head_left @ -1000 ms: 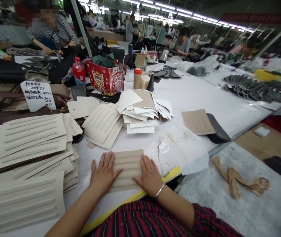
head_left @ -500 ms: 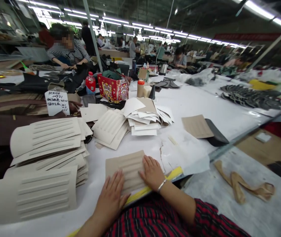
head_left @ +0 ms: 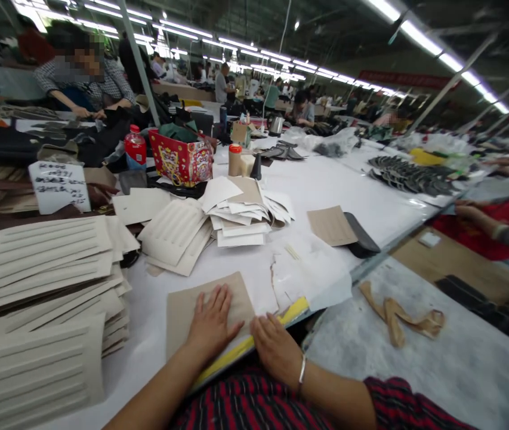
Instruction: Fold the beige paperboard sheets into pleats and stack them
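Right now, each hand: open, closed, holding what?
Left hand: open, lying on the tan panel.
Right hand: fingers bent at the panel's right edge; whether it grips cannot be told.

On the left, a white card (head_left: 59, 188) carries several lines of dark handwriting, mostly too smeared to read; its last line seems to end in "15". Right of it, the printing on the red bottle's label (head_left: 136, 156) and on the patterned red bag (head_left: 181, 156) is illegible, as is any lettering on the far red banner (head_left: 409, 79).
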A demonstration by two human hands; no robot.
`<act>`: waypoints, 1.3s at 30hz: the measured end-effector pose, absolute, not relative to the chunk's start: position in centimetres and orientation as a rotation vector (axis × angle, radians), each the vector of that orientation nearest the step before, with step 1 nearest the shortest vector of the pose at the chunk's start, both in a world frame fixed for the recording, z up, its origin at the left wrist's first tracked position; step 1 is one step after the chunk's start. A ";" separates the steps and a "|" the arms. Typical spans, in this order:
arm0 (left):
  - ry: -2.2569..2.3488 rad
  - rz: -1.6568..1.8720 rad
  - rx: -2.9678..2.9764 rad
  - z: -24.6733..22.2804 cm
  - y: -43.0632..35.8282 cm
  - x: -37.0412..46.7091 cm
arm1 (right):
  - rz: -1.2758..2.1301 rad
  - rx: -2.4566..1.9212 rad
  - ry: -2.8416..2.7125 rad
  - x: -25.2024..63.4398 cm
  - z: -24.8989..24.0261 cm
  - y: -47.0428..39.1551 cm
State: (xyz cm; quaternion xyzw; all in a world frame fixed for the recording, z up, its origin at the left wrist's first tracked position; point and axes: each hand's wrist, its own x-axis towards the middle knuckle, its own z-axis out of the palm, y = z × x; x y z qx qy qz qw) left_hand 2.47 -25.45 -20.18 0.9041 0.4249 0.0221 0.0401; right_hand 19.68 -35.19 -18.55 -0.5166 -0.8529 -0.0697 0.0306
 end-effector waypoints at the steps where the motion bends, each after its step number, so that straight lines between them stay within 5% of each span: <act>1: 1.324 0.065 2.766 -20.2 -25.4 2.9 | -0.167 -1.605 -2.592 20.2 -18.1 -36.0; 10: 1.235 0.132 2.779 -21.5 -25.2 7.3 | 0.015 -2.613 -1.788 32.8 -13.8 -22.6; 19: 0.856 0.014 2.807 -19.6 -26.5 2.5 | -0.060 -2.504 -1.636 35.6 -11.4 -16.5; 25: 0.924 0.079 2.783 -18.6 -25.2 0.9 | -0.284 -2.283 -1.476 32.3 -10.1 -20.1; 29: 1.074 0.068 2.756 -19.2 -23.7 1.4 | 0.027 -2.110 -1.921 27.2 -12.3 -23.1; 34: 1.235 0.139 2.722 -20.4 -23.4 4.0 | 0.095 -2.431 -1.727 28.3 -16.1 -18.9; 39: 1.216 0.188 2.753 -20.8 -23.8 3.8 | -0.106 -2.563 -1.535 35.0 -14.5 -16.9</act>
